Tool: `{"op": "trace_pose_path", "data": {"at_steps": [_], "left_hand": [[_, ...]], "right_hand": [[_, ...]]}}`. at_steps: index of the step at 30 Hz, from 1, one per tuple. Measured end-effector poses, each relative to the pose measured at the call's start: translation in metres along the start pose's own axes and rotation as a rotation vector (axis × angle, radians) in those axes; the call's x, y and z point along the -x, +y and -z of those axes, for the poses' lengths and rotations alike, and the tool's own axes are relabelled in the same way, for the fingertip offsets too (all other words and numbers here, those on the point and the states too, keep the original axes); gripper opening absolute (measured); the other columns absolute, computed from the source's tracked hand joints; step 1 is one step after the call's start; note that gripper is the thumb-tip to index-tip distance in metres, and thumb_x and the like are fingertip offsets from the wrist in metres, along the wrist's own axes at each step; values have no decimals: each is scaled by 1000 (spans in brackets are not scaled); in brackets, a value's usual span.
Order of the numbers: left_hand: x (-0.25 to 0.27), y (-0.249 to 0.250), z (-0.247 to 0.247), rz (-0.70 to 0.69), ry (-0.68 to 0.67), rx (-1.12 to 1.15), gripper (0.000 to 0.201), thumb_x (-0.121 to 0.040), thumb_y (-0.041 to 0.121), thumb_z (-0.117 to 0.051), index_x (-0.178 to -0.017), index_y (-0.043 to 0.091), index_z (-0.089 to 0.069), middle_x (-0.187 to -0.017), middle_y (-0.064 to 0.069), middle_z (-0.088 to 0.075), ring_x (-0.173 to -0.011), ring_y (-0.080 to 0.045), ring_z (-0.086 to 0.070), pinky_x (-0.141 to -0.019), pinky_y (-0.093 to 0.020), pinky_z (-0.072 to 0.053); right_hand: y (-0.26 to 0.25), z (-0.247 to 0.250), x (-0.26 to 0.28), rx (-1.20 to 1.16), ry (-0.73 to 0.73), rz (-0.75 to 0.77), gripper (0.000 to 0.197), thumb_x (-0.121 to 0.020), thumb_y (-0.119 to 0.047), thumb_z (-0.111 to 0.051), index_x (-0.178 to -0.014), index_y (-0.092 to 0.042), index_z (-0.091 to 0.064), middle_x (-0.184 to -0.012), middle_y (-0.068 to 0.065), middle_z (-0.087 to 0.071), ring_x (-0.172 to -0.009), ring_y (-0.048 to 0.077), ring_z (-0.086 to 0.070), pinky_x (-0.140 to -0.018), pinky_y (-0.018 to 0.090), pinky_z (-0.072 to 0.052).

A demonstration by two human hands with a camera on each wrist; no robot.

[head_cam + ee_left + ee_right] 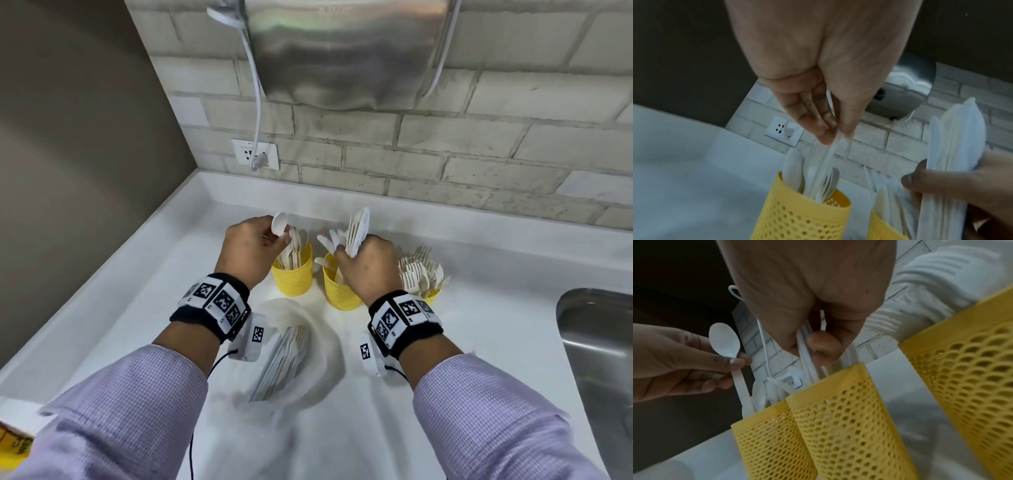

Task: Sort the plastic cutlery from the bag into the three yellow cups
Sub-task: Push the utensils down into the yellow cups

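Observation:
Three yellow perforated cups stand in a row on the white counter. My left hand (255,240) pinches a white plastic spoon (279,223) by its handle, bowl up, with the handle's lower end in the left cup (294,274) among other spoons. My right hand (366,260) grips a bundle of white cutlery (358,228) upright over the middle cup (337,291), which holds knives. The right cup (432,294) is full of forks (421,270). The clear plastic bag (291,349) with more cutlery lies on the counter between my wrists.
A steel sink (603,359) sits at the right edge. A tiled wall carries a socket (255,154) with a plugged cable and a steel dispenser (346,51) above. A dark side wall (85,137) bounds the counter on the left.

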State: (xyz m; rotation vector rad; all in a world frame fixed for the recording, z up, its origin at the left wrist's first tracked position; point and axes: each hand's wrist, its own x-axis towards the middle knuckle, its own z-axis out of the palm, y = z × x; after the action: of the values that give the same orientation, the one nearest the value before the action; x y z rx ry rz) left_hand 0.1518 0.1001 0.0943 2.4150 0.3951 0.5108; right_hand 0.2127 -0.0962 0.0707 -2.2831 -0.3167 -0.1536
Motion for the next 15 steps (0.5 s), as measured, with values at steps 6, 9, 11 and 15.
{"op": "trace_pose_path", "data": {"at_steps": [6,9,11,15], "left_hand": [[-5,-9,-15,-9,-71,-124,28,-86,21,-78,-113,21,-71,-95,0,-67,-89,-24,-66,-78,-30,-51],[-5,-8,-16,-47,-9,-204,35,-87,24,-75,-120,24,-67,-114,-5,-58,-92,-27,-64,-79,-34,-53],[-5,-5,-17,-97,24,-216,40,-89,24,-72,-128,21,-64,-126,-8,-54,-102,-30,-62,-87,-38,-54],[-9,-2,-25,-261,-71,-268,59,-93,44,-45,-144,16,-54,-153,-12,-46,-133,-36,-48,-108,-48,-44]], "right_hand": [[5,-10,-9,88,-42,34,35,-87,-35,-71,-105,-6,-67,-102,14,-68,-89,35,-66,-68,28,-41],[3,-9,-8,163,11,84,39,-85,-33,-71,-111,-7,-56,-110,15,-55,-88,40,-61,-68,38,-52],[0,-5,-7,244,87,178,44,-81,-31,-72,-114,-7,-55,-113,16,-49,-95,39,-57,-73,44,-53],[-7,-7,-11,428,77,317,57,-90,-38,-62,-138,-9,-52,-140,20,-47,-131,39,-46,-99,52,-46]]}}
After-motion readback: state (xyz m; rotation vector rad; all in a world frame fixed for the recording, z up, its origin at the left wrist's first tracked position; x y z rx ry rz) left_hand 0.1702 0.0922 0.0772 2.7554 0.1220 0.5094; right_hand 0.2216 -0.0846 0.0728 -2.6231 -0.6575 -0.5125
